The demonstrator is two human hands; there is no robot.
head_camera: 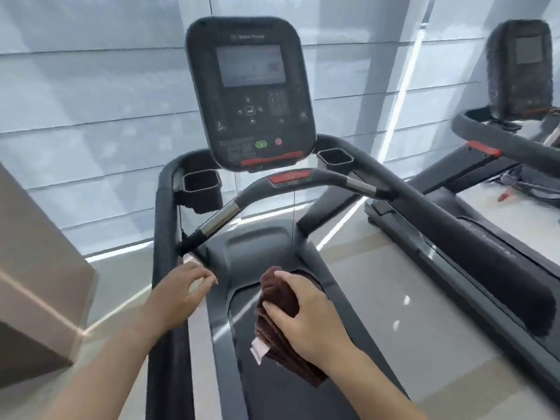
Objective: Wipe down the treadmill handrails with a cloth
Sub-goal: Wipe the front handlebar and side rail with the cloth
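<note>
A black treadmill stands in front of me, its console upright at centre. The left handrail runs down the left side, the padded right handrail slants down to the right, and a curved front bar with silver grip sections crosses between them. My right hand grips a folded dark brown cloth with a pink tag, held over the deck, apart from the rails. My left hand hovers by the left handrail, fingers curled and spread, holding nothing.
Two cup holders flank the console. A second treadmill stands at the right with a strip of light floor between. A beige block sits at the left. A window wall with blinds is behind.
</note>
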